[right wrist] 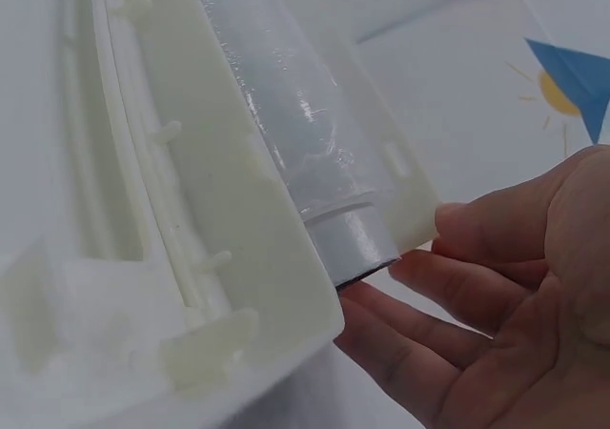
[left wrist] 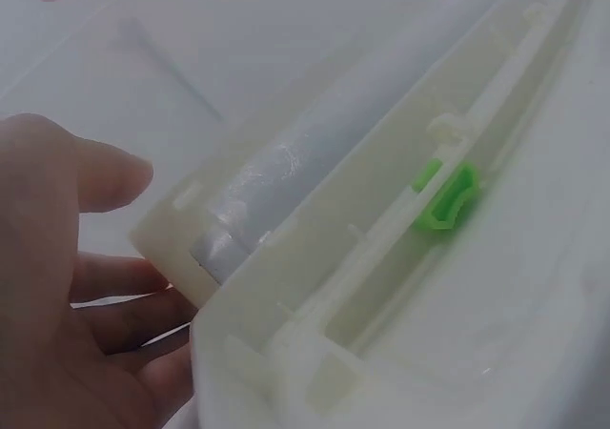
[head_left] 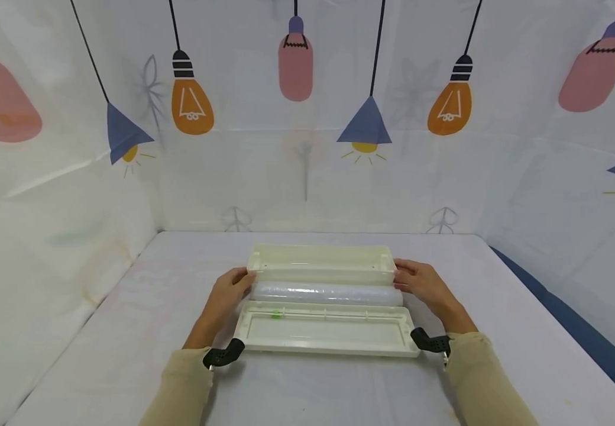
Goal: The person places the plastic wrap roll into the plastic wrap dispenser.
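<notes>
A long cream plastic box point(head_left: 320, 274), open at the top, lies farthest from me on the white table. In front of it is a roll of plastic wrap point(head_left: 326, 293) on a core. Nearest me, a cream lid point(head_left: 329, 333) shows its inner side, with a small green slider point(left wrist: 448, 196) on its rail. My left hand point(head_left: 231, 290) is at the box's left end; its fingers touch the corner while the thumb stands apart in the left wrist view. At the other end, my right hand point(head_left: 423, 288) holds the box corner between thumb and fingers.
A white sheet point(head_left: 307, 177) printed with hanging lamps stands behind the table point(head_left: 307, 390) and along its sides. Dark blue cloth point(head_left: 573, 319) shows beyond the right edge. Black wrist mounts point(head_left: 225, 354) sit near both sleeves, close to the lid's ends.
</notes>
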A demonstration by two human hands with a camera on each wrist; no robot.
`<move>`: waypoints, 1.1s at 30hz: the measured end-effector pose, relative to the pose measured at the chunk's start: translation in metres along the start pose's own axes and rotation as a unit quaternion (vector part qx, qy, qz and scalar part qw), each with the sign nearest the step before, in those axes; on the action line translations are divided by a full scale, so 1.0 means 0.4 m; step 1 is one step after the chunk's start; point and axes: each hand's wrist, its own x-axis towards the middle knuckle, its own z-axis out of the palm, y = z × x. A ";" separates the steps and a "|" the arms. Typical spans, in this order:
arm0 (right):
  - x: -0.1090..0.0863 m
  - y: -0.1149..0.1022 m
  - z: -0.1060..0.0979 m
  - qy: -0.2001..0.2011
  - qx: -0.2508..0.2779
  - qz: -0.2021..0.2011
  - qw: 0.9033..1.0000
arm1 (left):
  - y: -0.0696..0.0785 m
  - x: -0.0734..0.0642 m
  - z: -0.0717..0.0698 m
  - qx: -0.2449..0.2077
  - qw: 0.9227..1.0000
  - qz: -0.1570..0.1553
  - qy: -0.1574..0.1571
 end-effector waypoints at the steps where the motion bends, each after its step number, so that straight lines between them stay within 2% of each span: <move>1: -0.001 0.000 0.000 0.002 -0.004 0.000 1.000 | -0.001 0.001 -0.001 -0.002 1.000 -0.002 0.000; 6: -0.006 0.001 0.004 0.011 -0.010 0.005 1.000 | -0.003 -0.005 -0.011 0.004 1.000 -0.014 0.001; 14: -0.028 -0.008 0.008 0.009 -0.035 0.036 0.999 | 0.002 -0.035 -0.026 0.046 0.998 -0.010 0.030; 22: -0.063 -0.002 0.013 0.012 -0.081 0.074 0.994 | 0.011 -0.058 -0.020 0.095 0.995 -0.005 0.021; 28: -0.086 0.008 0.017 0.004 -0.094 0.064 0.993 | 0.004 -0.061 -0.017 0.108 0.994 -0.002 0.024; 33: -0.098 0.005 0.018 -0.007 -0.114 0.054 0.992 | 0.004 -0.056 -0.009 0.103 0.994 -0.008 0.024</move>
